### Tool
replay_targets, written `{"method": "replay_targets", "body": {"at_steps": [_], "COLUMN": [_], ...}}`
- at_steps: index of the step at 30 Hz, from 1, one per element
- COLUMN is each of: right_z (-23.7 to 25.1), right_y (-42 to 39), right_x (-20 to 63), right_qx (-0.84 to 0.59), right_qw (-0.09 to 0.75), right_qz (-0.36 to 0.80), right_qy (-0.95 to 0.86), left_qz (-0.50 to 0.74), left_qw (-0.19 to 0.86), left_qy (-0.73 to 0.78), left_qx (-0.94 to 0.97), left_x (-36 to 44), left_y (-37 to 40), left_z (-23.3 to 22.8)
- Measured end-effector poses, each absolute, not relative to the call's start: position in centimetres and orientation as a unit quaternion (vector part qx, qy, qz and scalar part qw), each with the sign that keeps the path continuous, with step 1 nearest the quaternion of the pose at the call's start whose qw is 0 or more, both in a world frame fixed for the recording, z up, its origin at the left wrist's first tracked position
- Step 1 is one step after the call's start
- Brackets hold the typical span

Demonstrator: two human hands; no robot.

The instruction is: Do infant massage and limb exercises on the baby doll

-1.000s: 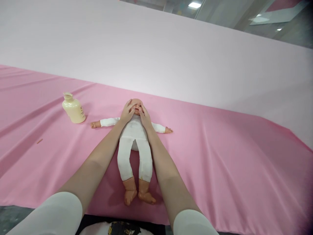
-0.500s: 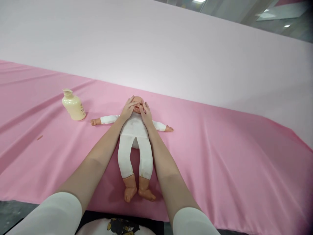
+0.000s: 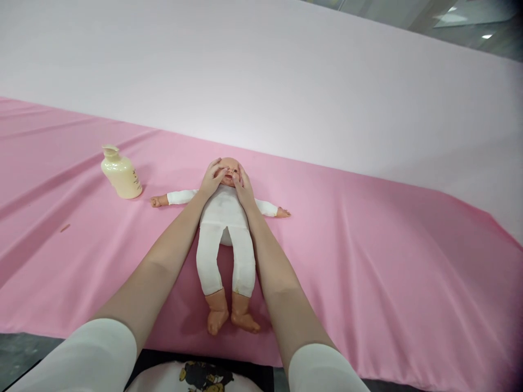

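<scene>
A baby doll [image 3: 224, 209] lies on its back on a pink cloth [image 3: 368, 283], its head away from the wearer and its arms stretched out to the sides. Its body, sleeves and legs are white fabric, faintly smudged; the head, hands and bare feet are tan and slightly glossy. The left hand [image 3: 211, 178] and right hand [image 3: 244, 188] lie against opposite sides of the doll's face, palms loosely cupped, fingers extended; neither closes around anything. One dark eye and the reddish mouth show between them.

Well to the left stands a glossy cream pump bottle [image 3: 123, 177]; its small dark lettering is too tiny to read. A dark and yellow cartoon print [image 3: 206, 375] marks the wearer's white shirt [image 3: 159, 378]. A small brownish strip [image 3: 65, 227] lies on the creased cloth. Behind rises a plain white panel [image 3: 245, 71], with ceiling lights [image 3: 486, 36] beyond its top edge and grey floor [image 3: 24, 354] at lower left.
</scene>
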State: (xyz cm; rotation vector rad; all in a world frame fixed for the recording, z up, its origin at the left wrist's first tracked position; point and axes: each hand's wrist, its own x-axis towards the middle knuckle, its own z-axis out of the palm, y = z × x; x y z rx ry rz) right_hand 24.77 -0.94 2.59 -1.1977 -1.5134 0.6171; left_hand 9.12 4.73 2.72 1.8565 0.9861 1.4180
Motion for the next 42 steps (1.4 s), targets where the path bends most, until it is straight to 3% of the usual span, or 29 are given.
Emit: {"method": "replay_targets", "body": {"at_steps": [14,21,28,36,42], "right_z": [1.8,1.4,1.5,1.1,1.2], "right_y": [0.0,0.5,0.3,0.9,0.5], "right_x": [25.0,25.0,25.1,25.2,25.3], "right_qx": [-0.501,-0.577,-0.51,-0.557,-0.483], "right_qw": [0.525,0.497,0.524,0.516,0.54], "right_qz": [0.264,0.32,0.302,0.348,0.291], "right_qy": [-0.636,-0.564,-0.612,-0.55,-0.625], "left_qz": [0.521,0.524,0.518,0.534,0.519], "left_qw": [0.288,0.349,0.381,0.374,0.395], "left_qy": [0.371,0.421,0.367,0.366,0.351], "left_qx": [0.712,0.653,0.672,0.665,0.672], "left_x": [9.2,9.4,8.8,9.0,8.7], "left_y": [5.9,5.8,5.5,6.2,5.6], "left_z": [1.6,1.6,1.9,1.5,1.7]}}
